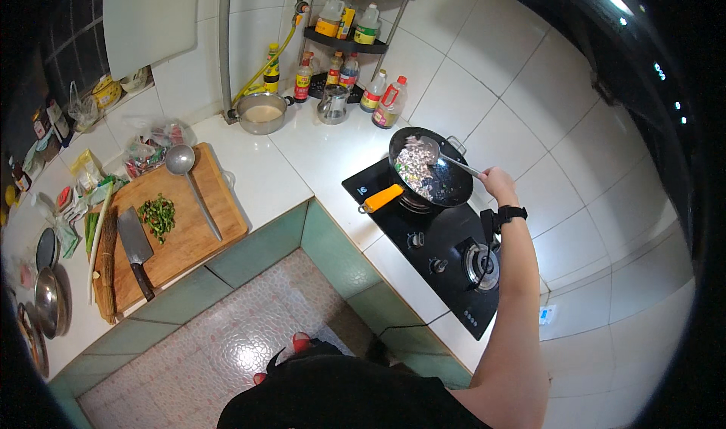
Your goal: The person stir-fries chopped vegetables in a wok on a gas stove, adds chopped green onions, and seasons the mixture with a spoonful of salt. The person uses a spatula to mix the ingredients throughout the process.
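My right hand (499, 184) grips the handle of a metal spatula (432, 149), whose head rests among chopped food (415, 161) in a black wok (448, 188). The wok sits on the far burner of a black gas hob (422, 259), its orange handle (384, 198) pointing left. Pale minced pieces with bits of green lie on the wok's left side. A black band with a small device is on my right wrist. My left hand is out of view.
To the left, a wooden cutting board (187, 196) holds a cleaver (134, 239), chopped green peppers (157, 217), a metal ladle (180, 160) and a bundled brush (108, 264). A pot of pale liquid (261, 113), a metal jug (333, 104) and sauce bottles (390, 103) stand behind the hob.
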`<action>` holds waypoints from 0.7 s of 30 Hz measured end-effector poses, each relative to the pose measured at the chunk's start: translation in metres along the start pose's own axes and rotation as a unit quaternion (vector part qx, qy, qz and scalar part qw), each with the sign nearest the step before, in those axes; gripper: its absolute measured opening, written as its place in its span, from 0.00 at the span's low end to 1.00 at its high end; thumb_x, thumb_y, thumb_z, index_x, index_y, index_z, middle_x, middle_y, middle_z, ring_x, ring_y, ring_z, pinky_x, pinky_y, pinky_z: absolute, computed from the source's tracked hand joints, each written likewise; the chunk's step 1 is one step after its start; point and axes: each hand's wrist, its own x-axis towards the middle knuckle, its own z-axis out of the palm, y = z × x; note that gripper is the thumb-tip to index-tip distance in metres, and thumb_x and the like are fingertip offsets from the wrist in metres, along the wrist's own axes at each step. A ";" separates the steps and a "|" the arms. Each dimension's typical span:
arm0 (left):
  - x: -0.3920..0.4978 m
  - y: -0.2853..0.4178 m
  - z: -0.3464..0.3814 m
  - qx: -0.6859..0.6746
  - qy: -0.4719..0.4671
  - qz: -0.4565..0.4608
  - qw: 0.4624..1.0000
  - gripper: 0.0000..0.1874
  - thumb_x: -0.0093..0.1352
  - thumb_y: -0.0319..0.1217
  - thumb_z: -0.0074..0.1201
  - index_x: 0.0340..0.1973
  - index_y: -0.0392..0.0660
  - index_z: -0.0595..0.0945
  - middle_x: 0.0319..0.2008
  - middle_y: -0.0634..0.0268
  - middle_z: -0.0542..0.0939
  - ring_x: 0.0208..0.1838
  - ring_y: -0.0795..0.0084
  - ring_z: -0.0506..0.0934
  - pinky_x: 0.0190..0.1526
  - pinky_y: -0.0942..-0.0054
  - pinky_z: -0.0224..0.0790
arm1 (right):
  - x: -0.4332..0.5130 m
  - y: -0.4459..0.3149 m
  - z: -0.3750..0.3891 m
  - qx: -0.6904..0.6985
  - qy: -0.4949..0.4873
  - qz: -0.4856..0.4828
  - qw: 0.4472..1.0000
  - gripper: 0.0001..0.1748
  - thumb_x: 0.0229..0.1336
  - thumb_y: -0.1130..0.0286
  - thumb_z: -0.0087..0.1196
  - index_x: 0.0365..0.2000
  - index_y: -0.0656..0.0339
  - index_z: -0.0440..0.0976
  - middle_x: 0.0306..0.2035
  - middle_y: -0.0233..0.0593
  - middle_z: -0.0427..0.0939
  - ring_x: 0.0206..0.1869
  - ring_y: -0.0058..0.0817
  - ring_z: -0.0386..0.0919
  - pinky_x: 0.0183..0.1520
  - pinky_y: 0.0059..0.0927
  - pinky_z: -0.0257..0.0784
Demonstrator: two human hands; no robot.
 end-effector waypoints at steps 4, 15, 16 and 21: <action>0.009 -0.003 0.000 0.001 0.005 0.020 1.000 0.13 0.65 0.35 0.49 0.36 0.40 0.83 0.28 0.57 0.83 0.29 0.62 0.80 0.33 0.65 0.74 | -0.012 -0.010 0.017 -0.047 0.043 -0.003 0.998 0.15 0.55 0.56 0.54 0.37 0.53 0.80 0.33 0.48 0.81 0.37 0.45 0.80 0.41 0.47 0.73; -0.018 0.072 -0.019 0.040 0.032 -0.040 0.998 0.14 0.64 0.36 0.51 0.37 0.40 0.83 0.27 0.53 0.83 0.29 0.60 0.80 0.35 0.64 0.74 | -0.077 0.052 -0.107 -0.007 -0.065 -0.106 0.992 0.19 0.46 0.64 0.62 0.43 0.41 0.79 0.37 0.32 0.82 0.41 0.33 0.79 0.44 0.35 0.73; -0.019 0.071 -0.017 0.028 0.027 -0.042 0.998 0.14 0.64 0.36 0.50 0.37 0.40 0.83 0.27 0.52 0.83 0.30 0.60 0.80 0.35 0.64 0.74 | -0.087 0.051 -0.130 -0.029 -0.046 -0.118 0.992 0.19 0.46 0.63 0.62 0.43 0.40 0.79 0.37 0.32 0.82 0.41 0.33 0.79 0.44 0.35 0.72; -0.006 0.025 -0.011 0.101 0.009 0.209 0.973 0.15 0.64 0.36 0.49 0.36 0.37 0.82 0.30 0.52 0.83 0.33 0.62 0.80 0.38 0.58 0.72 | -0.095 0.022 -0.160 -0.065 -0.127 -0.037 0.989 0.16 0.49 0.63 0.59 0.42 0.43 0.80 0.35 0.34 0.82 0.39 0.33 0.80 0.41 0.34 0.73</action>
